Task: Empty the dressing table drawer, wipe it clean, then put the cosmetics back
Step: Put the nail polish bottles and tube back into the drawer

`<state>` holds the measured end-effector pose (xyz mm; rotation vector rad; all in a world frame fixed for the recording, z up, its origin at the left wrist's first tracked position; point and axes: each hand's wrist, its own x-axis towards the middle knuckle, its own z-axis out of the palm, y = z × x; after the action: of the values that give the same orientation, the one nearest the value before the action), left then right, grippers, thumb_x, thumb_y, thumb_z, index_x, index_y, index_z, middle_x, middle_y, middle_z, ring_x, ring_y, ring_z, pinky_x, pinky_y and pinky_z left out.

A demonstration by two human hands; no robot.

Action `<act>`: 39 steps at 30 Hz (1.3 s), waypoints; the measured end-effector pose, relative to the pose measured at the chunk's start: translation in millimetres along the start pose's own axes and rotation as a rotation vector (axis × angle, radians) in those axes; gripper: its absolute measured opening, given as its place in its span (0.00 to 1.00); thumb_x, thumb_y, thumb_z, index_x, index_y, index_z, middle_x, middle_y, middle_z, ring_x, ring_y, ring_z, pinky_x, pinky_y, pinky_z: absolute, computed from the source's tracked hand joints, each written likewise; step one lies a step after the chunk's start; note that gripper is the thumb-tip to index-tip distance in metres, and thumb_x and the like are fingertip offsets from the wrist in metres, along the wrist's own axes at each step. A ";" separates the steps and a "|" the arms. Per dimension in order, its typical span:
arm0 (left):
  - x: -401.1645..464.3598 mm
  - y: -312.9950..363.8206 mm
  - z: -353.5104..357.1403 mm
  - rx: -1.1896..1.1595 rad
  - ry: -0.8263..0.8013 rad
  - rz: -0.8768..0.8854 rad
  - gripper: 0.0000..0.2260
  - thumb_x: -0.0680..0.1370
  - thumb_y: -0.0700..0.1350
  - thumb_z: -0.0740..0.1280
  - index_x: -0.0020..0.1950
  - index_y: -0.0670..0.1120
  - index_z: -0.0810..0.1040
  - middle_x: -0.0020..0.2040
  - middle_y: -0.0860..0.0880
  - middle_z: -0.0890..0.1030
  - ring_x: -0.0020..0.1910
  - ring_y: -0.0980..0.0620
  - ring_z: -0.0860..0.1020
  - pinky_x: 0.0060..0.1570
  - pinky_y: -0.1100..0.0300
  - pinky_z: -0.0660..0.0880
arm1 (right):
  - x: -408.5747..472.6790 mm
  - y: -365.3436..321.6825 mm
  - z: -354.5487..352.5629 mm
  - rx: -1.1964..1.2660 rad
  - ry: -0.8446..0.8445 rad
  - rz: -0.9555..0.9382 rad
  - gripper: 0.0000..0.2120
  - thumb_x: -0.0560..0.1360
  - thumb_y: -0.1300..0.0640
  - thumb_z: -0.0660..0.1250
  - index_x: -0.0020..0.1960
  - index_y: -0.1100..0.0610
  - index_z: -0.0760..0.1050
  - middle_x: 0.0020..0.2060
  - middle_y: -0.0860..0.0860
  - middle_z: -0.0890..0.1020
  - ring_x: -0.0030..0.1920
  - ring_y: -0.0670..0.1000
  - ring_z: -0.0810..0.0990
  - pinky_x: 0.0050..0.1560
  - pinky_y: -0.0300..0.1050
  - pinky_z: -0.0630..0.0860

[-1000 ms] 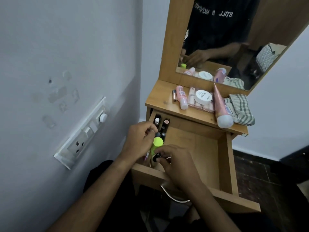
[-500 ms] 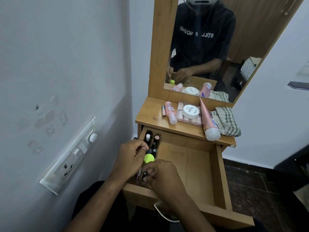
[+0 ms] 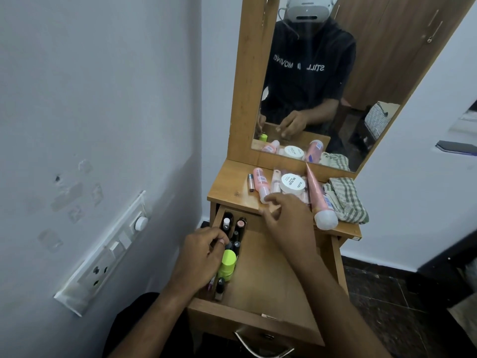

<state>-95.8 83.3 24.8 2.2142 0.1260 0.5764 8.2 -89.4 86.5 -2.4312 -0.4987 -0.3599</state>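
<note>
I am looking down at the wooden dressing table (image 3: 232,188), which is standing against a white wall, with its tall mirror (image 3: 322,81) rising behind the top. The drawer (image 3: 271,275) is standing pulled out toward me, and most of its floor is showing bare wood.

On the tabletop's right side a checked cloth (image 3: 346,200) is lying folded, touching a long pink tube (image 3: 318,197) whose white cap is pointing toward me near the front edge. Left of the tube a white round jar (image 3: 293,186) is sitting on a clear pack of small tubes, and beside that a pink bottle (image 3: 259,183) is lying on its side with a slim silver-capped stick (image 3: 250,182) just beside it.

My right hand (image 3: 289,220) is reaching over the drawer's back edge toward the tabletop, fingers loosely spread and holding nothing, the fingertips (image 3: 268,198) just at the pink bottle's near end; I cannot tell whether they are touching it.

My left hand (image 3: 204,254) is hanging over the drawer's narrow left compartment, fingers curled in among the small bottles; whether they are pinching one I cannot tell. That compartment is holding the returned cosmetics: a lime-green bottle (image 3: 227,264) just beside my left hand, dark nail polish bottles (image 3: 236,235) beyond it, and one more dark-capped bottle (image 3: 220,286) nearest me.
</note>
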 end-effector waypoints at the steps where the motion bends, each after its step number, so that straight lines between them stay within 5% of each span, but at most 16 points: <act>1: 0.2 1.3 -0.6 -0.005 0.005 0.004 0.10 0.76 0.35 0.69 0.41 0.49 0.83 0.40 0.58 0.82 0.45 0.59 0.80 0.41 0.74 0.70 | 11.8 0.8 2.0 -0.045 0.001 -0.005 0.15 0.76 0.50 0.72 0.62 0.49 0.80 0.55 0.49 0.82 0.48 0.45 0.80 0.51 0.44 0.79; 8: -0.2 -3.0 -1.6 0.016 -0.007 0.039 0.10 0.76 0.36 0.69 0.42 0.51 0.82 0.40 0.59 0.81 0.46 0.61 0.78 0.40 0.75 0.69 | 50.4 -1.5 13.2 -0.218 0.034 -0.006 0.18 0.77 0.52 0.70 0.66 0.51 0.78 0.63 0.52 0.79 0.61 0.52 0.78 0.57 0.46 0.76; 13: 2.2 -5.8 -0.1 0.005 -0.001 0.055 0.09 0.76 0.39 0.67 0.41 0.52 0.82 0.39 0.61 0.80 0.44 0.61 0.78 0.39 0.74 0.69 | 70.7 30.3 -14.7 -0.272 0.134 0.070 0.16 0.73 0.51 0.75 0.60 0.50 0.81 0.55 0.49 0.83 0.56 0.51 0.79 0.52 0.46 0.76; 19: 1.6 -3.9 1.8 0.001 -0.009 0.061 0.07 0.75 0.42 0.65 0.41 0.51 0.82 0.38 0.60 0.80 0.43 0.61 0.77 0.40 0.74 0.68 | 99.5 44.4 -33.0 -0.412 -0.062 0.042 0.17 0.71 0.48 0.76 0.57 0.51 0.82 0.51 0.50 0.85 0.51 0.52 0.80 0.48 0.49 0.80; 23: 1.9 -1.1 0.2 -0.006 -0.008 0.036 0.07 0.75 0.42 0.65 0.41 0.49 0.82 0.39 0.59 0.80 0.44 0.60 0.77 0.40 0.75 0.69 | 107.5 21.0 -27.5 -0.289 -0.083 -0.019 0.14 0.72 0.47 0.75 0.56 0.49 0.82 0.49 0.44 0.85 0.49 0.47 0.81 0.49 0.48 0.81; 27: 2.4 -1.6 -0.5 -0.001 -0.006 0.024 0.07 0.75 0.43 0.64 0.42 0.49 0.82 0.40 0.59 0.80 0.43 0.60 0.78 0.40 0.74 0.68 | 91.6 -9.5 -4.7 -0.420 -0.075 -0.067 0.11 0.74 0.44 0.70 0.49 0.50 0.82 0.43 0.48 0.84 0.43 0.48 0.80 0.45 0.47 0.79; 34: 0.1 0.7 -1.5 0.056 -0.032 0.064 0.10 0.78 0.49 0.60 0.45 0.50 0.81 0.42 0.58 0.80 0.44 0.60 0.77 0.43 0.71 0.69 | 62.6 -17.5 27.1 -0.464 -0.123 -0.023 0.23 0.75 0.41 0.69 0.63 0.54 0.73 0.51 0.54 0.82 0.52 0.58 0.82 0.41 0.47 0.72; 39: 39.0 7.4 0.4 0.087 0.011 0.132 0.06 0.76 0.43 0.64 0.46 0.47 0.80 0.42 0.53 0.81 0.43 0.54 0.77 0.42 0.58 0.74 | 50.7 -15.9 19.1 -0.258 0.005 0.012 0.13 0.73 0.46 0.67 0.53 0.52 0.74 0.42 0.52 0.82 0.44 0.56 0.82 0.42 0.50 0.79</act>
<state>-61.7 89.0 44.3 2.3168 0.0101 0.6666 49.1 -52.5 98.8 -2.6796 -0.4592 -0.4495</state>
